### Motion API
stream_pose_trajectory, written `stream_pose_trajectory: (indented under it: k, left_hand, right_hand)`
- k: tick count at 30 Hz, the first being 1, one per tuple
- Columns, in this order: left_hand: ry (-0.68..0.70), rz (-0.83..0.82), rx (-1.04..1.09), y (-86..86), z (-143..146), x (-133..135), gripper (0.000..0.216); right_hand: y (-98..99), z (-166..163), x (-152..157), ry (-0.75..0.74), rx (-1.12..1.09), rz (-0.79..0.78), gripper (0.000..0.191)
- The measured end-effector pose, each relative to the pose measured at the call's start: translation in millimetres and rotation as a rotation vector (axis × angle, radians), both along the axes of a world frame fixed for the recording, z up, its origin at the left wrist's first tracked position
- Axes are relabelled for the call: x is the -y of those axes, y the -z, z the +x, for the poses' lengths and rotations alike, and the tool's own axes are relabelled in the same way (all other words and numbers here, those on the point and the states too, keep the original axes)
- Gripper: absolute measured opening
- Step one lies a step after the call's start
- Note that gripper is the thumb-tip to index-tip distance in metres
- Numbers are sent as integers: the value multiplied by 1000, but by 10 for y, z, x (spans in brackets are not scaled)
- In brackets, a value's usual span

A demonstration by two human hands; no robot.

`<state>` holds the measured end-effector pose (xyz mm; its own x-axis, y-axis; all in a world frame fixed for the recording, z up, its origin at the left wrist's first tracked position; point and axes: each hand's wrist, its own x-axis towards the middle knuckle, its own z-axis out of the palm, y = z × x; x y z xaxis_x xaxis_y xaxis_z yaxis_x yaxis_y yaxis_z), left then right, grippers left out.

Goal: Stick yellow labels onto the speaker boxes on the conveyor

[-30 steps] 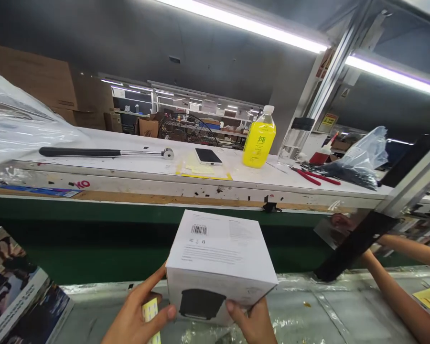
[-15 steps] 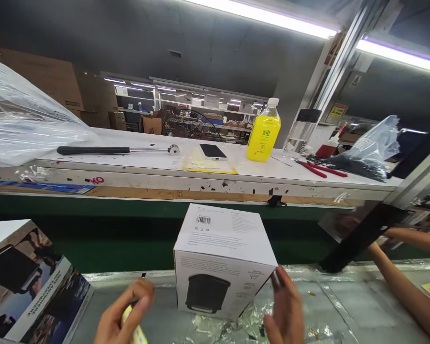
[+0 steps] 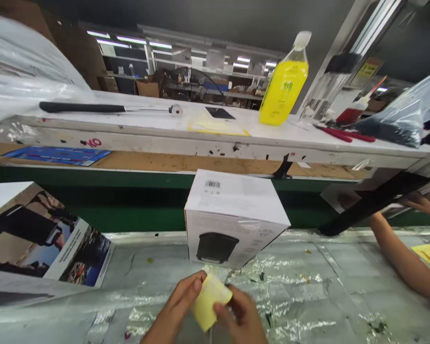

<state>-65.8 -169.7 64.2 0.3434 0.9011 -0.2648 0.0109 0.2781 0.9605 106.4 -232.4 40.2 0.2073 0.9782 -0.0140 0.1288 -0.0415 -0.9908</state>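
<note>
The foil-covered work surface [image 3: 308,296] fills the lower half of your view, crinkled and littered with small scraps. Above it, at twelve o'clock, the white shelf [image 3: 186,138] runs the full width. On it lie a long black-handled tool [image 3: 103,108] at eleven o'clock, a phone [image 3: 220,113] on yellow sheets near the centre, a yellow bottle [image 3: 284,83] at one o'clock, and red-handled pliers [image 3: 344,134] beside a clear plastic bag [image 3: 408,114] at two o'clock.

At nine o'clock a large printed carton [image 3: 46,239] lies tilted, showing a picture of a dark mug. At the centre stands the white product box [image 3: 234,217], upright on the foil, one corner turned toward you, a barcode on its top and a black pot printed on its front. Neither of your hands touches it.

At three o'clock a co-worker's forearm [image 3: 397,258] rests on the foil, near a black bar [image 3: 372,203] that slants across.

At six o'clock, just below the box, your left hand [image 3: 175,310] and right hand [image 3: 241,317] meet on a yellow sticker sheet [image 3: 209,301]. The left pinches its left edge between thumb and fingers; the right grips its lower right side. The sheet is slightly blurred, so its print cannot be read.
</note>
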Motion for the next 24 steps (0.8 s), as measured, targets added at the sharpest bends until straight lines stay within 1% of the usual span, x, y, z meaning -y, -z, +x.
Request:
stream_pose_trajectory:
  k: [2, 3, 4, 7, 9, 11, 12, 13, 14, 16, 17, 18, 19, 21, 24]
  left_hand:
    - [219, -22, 106, -69, -75, -48, 52]
    - [311, -23, 142, -87, -89, -68, 46]
    - [362, -16, 152, -95, -91, -81, 41]
    - [343, 33, 99, -74, -61, -84, 33]
    - [323, 70, 104, -52, -45, -73, 32]
    - [290, 87, 128, -41, -41, -72, 33]
    - [266, 91, 126, -39, -40, -75, 32]
    - [239, 96, 109, -37, -37, -80, 30]
    - [212, 103, 78, -35, -32, -85, 28]
    - [167, 125, -6, -26, -11, -90, 28]
    - [152, 142, -51, -21, 2, -89, 30]
    - [149, 161, -93, -18, 17, -84, 31]
    - [154, 183, -130, -16, 30, -76, 31]
    - [181, 225, -185, -24, 50, -56, 31]
    - [237, 271, -249, -53, 52, -28, 28]
  right_hand:
    - [-69, 146, -81, -81, -155, -53, 48]
    - [-110, 209, -120, -119, -193, -71, 46]
    - [-150, 261, -153, -131, -198, -77, 44]
    - [-227, 334, -200, -82, -115, -51, 42]
    - [-231, 333, -200, -132, -67, -65, 40]
    - [-211, 316, -194, -216, -7, -92, 39]
    - [-199, 305, -191, -230, 30, -94, 36]
    - [-188, 294, -188, -197, 76, -73, 31]
    - [-181, 281, -182, -119, 133, -24, 25]
    - [-183, 252, -159, 65, 288, 147, 26]
    - [-193, 237, -142, 122, 385, 256, 27]
    - [-207, 223, -123, 131, 482, 358, 24]
    - [-225, 211, -104, 94, 567, 435, 20]
    - [-261, 197, -78, -18, 663, 500, 20]
    - [-285, 209, -74, -87, 685, 466, 21]
